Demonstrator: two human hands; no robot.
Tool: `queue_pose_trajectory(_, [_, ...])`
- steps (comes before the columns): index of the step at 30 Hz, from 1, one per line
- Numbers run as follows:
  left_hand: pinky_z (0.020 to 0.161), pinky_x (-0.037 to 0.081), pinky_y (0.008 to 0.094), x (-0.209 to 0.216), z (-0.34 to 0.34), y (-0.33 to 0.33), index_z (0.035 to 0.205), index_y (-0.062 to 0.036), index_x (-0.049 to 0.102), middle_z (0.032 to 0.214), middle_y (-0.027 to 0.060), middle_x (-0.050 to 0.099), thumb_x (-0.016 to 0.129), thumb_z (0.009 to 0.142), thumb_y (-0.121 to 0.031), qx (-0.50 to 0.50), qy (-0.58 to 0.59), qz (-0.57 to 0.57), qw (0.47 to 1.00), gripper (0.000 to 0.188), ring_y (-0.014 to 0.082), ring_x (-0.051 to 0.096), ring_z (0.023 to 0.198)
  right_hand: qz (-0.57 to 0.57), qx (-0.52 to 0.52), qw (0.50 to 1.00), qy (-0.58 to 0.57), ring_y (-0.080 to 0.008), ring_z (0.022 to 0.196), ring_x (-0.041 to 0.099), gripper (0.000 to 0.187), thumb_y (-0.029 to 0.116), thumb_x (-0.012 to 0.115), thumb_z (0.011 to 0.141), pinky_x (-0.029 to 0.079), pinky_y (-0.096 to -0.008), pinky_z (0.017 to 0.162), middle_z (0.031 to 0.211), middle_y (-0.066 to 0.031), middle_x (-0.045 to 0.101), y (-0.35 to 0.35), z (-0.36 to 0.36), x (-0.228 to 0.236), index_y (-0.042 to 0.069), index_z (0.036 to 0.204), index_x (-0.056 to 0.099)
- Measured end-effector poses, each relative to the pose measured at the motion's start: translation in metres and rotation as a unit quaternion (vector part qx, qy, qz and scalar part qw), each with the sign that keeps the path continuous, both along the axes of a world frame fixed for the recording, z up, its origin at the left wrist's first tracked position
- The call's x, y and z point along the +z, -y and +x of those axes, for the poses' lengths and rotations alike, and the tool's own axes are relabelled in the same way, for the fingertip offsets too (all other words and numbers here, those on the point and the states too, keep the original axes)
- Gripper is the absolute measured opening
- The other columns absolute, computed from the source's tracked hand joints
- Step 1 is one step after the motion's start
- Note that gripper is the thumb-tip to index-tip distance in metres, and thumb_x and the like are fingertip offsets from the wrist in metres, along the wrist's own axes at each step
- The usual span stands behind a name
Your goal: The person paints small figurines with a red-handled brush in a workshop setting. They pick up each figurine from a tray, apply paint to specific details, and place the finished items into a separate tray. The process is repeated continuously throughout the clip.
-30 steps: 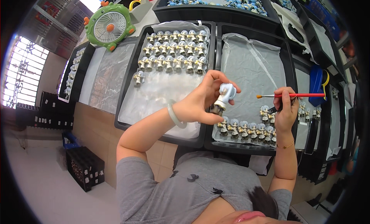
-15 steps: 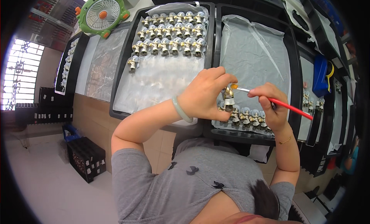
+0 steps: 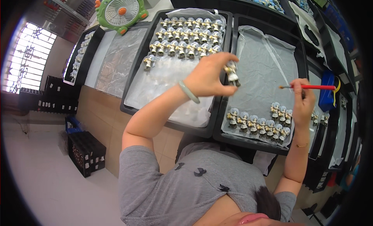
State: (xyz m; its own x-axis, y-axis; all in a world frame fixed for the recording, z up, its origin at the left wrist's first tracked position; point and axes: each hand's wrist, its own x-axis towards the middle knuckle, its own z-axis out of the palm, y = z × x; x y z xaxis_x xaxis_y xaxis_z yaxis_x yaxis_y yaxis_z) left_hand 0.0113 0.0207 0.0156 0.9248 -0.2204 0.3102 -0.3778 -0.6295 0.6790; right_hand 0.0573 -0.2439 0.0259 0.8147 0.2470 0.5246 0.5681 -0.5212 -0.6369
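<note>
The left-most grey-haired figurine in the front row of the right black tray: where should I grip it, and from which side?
Grip the left-most grey-haired figurine by its rounded head, coming from above and from its left. It stands upright with bare plastic sheet on that side, while a neighbouring figurine crowds its right. The tray's front rim lies close below it, so a low approach looks cramped.

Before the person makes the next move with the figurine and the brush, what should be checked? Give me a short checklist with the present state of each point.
1. Left hand grips the small figurine at its fingertips: ok.
2. Right hand holds the red paintbrush, tip pointing toward the figurine: ok.
3. Brush tip is apart from the figurine, no contact: ok.
4. Paint on the brush tip: cannot tell, too small.
5. Free lined space on the black tray under the hands, behind the row of finished figurines: ok.
6. Which part of the figurine is unpainted: cannot tell.
</note>
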Motion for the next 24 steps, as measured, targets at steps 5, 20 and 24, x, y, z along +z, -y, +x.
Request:
queue_pose_trajectory(5, [0.081, 0.041, 0.0334, 0.022, 0.007, -0.077, 0.109, -0.0075, 0.043, 0.096, 0.0126, 0.054, 0.067, 0.055, -0.017, 0.156, -0.050, 0.092, 0.982, 0.060, 0.0280, 0.052, 0.091, -0.060, -0.011, 0.997, 0.055, -0.0062, 0.052, 0.038, 0.013, 0.014, 0.050, 0.084, 0.028, -0.0199, 0.046, 0.064, 0.0020, 0.049, 0.007, 0.045, 0.025, 0.002, 0.082, 0.055])
queue_pose_trajectory(20, [0.087, 0.036, 0.0342, -0.041, -0.021, -0.184, 0.104, -0.0098, 0.050, 0.099, 0.0086, 0.053, 0.066, 0.049, -0.007, 0.160, -0.062, 0.217, 0.961, 0.058, 0.0280, 0.044, 0.099, 0.122, 0.534, 0.686, -0.478, -0.0042, 0.046, 0.038, 0.015, 0.015, 0.055, 0.078, 0.026, -0.0192, 0.042, 0.055, 0.0023, 0.047, -0.071, -0.024, 0.080, 0.002, 0.077, 0.060])
queue_pose_trajectory(24, [0.088, 0.035, 0.0344, -0.049, -0.020, -0.191, 0.102, -0.0081, 0.050, 0.100, 0.0094, 0.053, 0.064, 0.049, -0.004, 0.152, -0.061, 0.272, 0.948, 0.056, 0.0287, 0.044, 0.100, 0.198, 0.344, 0.715, -0.575, -0.0017, 0.042, 0.025, 0.018, 0.021, 0.051, 0.082, 0.017, -0.0185, 0.038, 0.051, 0.0058, 0.034, -0.053, 0.003, 0.013, 0.003, 0.080, 0.056])
